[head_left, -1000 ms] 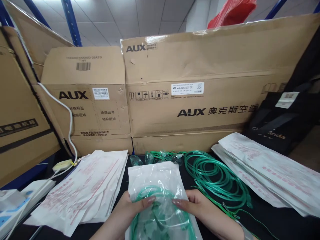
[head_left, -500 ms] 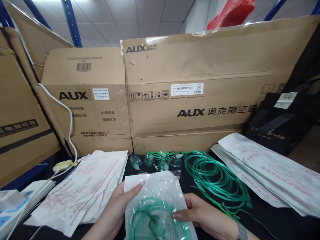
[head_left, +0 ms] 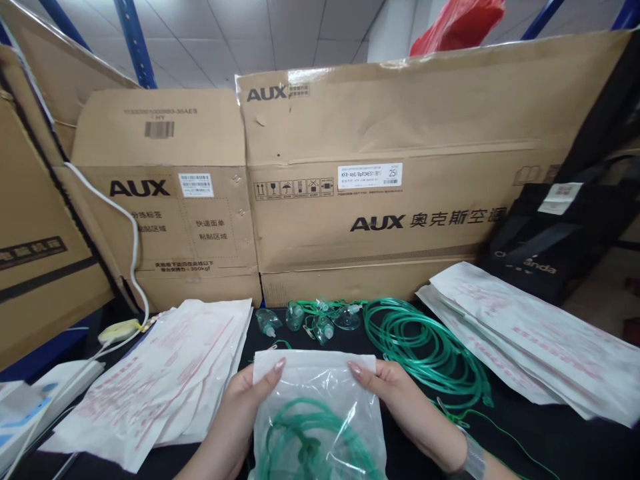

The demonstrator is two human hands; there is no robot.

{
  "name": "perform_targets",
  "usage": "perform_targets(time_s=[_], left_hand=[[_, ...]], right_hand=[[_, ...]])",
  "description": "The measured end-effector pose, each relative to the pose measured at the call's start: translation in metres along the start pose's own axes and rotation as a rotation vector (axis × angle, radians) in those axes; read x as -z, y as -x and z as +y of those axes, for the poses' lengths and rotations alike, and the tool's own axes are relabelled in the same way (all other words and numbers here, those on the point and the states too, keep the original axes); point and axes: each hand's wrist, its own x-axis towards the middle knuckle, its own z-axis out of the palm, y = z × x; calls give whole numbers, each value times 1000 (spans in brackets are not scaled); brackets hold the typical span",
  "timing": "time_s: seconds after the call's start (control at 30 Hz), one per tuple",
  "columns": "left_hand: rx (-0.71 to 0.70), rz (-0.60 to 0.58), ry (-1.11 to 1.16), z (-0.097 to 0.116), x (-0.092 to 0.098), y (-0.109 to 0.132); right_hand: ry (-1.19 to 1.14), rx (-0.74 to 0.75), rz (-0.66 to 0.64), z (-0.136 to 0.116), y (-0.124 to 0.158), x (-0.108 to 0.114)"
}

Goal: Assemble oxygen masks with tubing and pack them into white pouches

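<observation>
A white pouch with a clear front (head_left: pixel 320 383) is held up near the bottom middle, its lower end cut off by the frame. Coiled green tubing (head_left: pixel 320 427) shows inside it. My left hand (head_left: pixel 245 393) pinches the pouch's upper left corner, thumb on the clear side. At the upper right corner, my right hand (head_left: pixel 400 400) grips it the same way. Beyond the pouch, several clear green masks (head_left: pixel 323 329) lie on the black table. Loose coils of green tubing (head_left: pixel 425 350) rest to the right of the masks.
Stacks of white printed pouches lie at left (head_left: pixel 165 380) and right (head_left: pixel 530 333). Large cardboard boxes (head_left: pixel 425 133) wall off the back. A white power strip (head_left: pixel 50 400) and cable sit at far left; a black bag (head_left: pixel 555 233) stands at right.
My right hand has moved from the pouch's lower right front up to its top right corner. The top edge now looks straighter and flatter. The view has shifted slightly.
</observation>
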Motion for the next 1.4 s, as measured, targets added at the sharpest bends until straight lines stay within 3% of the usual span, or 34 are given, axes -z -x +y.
perform_targets(time_s=[0.27,0.47,0.53,0.67,0.87,1.0,1.1,1.17,1.2,1.27,1.33,1.4], left_hand=[[19,66,108,1,-3,4],[-45,403,92,-1,6,-1],[-62,452,86,0,6,-1],[-72,351,60,4,2,0],[-154,132,231,1,1,-4],[-133,101,247,-3,9,-12],[-111,110,201,-6,18,-20],[-89,127,187,-8,26,-27],[-79,128,187,-10,32,-31],[-44,122,164,-14,45,-42],[0,151,135,-18,58,-53],[33,148,120,-23,66,-62]], right_hand=[[11,-18,-9,-1,-3,9],[-175,-164,-272,6,5,-5],[-237,-220,-316,11,9,-15],[-344,-280,-276,20,9,-23],[-433,-215,-157,24,4,-12],[-413,-168,-84,19,2,-9],[-283,-71,-54,1,7,-4],[-71,58,55,-20,17,9],[84,153,176,-33,25,18],[415,342,537,-61,45,40],[673,524,976,-88,67,64],[864,597,1372,-110,85,85]])
